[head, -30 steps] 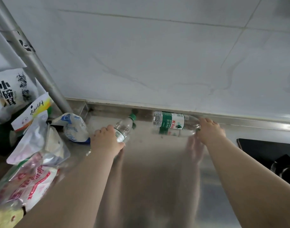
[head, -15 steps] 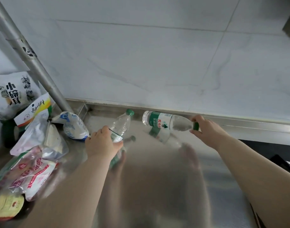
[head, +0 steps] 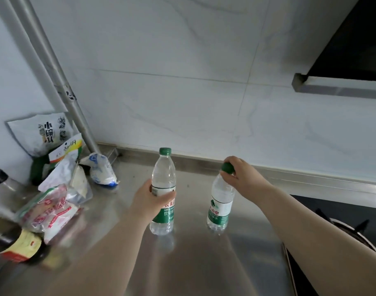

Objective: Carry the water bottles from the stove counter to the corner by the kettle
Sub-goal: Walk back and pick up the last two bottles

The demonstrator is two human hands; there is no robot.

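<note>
Two clear water bottles with green caps and green labels are upright over the steel counter (head: 195, 259). My left hand (head: 149, 198) grips the left bottle (head: 163, 174) round its middle. My right hand (head: 239, 175) pinches the right bottle (head: 220, 207) by its cap, and this bottle leans slightly. I cannot tell whether the bottle bases touch the counter or hang just above it. No kettle is in view.
Several food packets (head: 54, 201) and a white-blue bag (head: 101, 171) crowd the counter's left side beside a slanted metal pipe (head: 54, 82). A black stove (head: 336, 221) with a burner sits at the right, under a range hood (head: 343, 86). A white tiled wall runs behind.
Both bottles were lying near the wall; I have lifted them, turned them upright and brought them toward me. The view has tilted up.
</note>
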